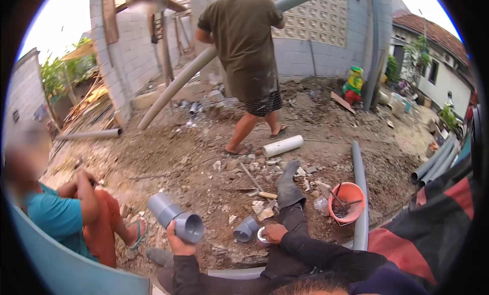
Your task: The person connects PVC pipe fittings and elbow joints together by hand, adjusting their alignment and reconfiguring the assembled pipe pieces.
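Observation:
My left hand [181, 242] is wrapped round the lower side of a grey PVC pipe fitting [170, 211], its wide round mouth turned towards me. Low on my right, my right hand [275, 233] has its fingers closed on a small round white-topped container [263, 236] beside my leg; its lower part is hard to make out. Between both hands a smaller grey elbow fitting [246, 229] lies on the dirt. Just beyond it is a tool with a wooden handle [267, 195].
An orange bucket [351, 186] with sticks or tools inside stands by a long grey pipe [360, 193]. A white pipe piece [283, 146] lies farther off. One person [242, 45] carries a long pipe [178, 86]; another person [56, 213] sits at left. Rubble covers the ground.

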A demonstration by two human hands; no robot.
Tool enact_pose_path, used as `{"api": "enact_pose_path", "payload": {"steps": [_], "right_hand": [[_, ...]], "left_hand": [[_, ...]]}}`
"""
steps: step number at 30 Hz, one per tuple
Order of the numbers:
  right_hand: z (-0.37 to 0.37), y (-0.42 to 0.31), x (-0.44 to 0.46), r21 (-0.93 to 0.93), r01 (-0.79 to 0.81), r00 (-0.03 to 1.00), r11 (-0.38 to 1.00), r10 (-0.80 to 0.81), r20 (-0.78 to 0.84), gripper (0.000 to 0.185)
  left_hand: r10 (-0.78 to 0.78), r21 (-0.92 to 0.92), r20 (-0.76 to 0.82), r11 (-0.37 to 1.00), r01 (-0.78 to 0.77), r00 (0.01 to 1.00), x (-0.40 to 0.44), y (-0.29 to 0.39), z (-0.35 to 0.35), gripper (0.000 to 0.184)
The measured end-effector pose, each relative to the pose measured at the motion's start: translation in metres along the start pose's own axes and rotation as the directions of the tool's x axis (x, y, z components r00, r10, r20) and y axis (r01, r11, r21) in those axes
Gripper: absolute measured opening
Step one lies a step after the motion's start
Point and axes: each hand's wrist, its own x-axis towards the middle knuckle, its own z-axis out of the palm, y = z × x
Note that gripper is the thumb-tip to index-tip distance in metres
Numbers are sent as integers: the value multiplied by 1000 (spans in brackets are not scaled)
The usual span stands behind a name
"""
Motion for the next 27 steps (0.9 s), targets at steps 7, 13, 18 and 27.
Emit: {"api": "enact_pose_path", "payload": {"steps": [7,13,18,27], "right_hand": [[-43,46,-55,-87,-187,949,979,157,-272,24],[-28,37,-57,-23,-267,901,963,241,-361,26],[-28,41,-57,-19,-260,907,966,237,-347,25],[-18,42,-56,-3,-310,892,951,290,-347,26]], "left_hand": [[-3,-5,54,1000,3,999,-6,2,0,56],[-17,4,33,1000,16,999,1,-1,-12,54],[-21,-3,26,1000,21,999,7,-2,-24,53],[-61,43,29,997,60,998,1,7,-21,53]]}}
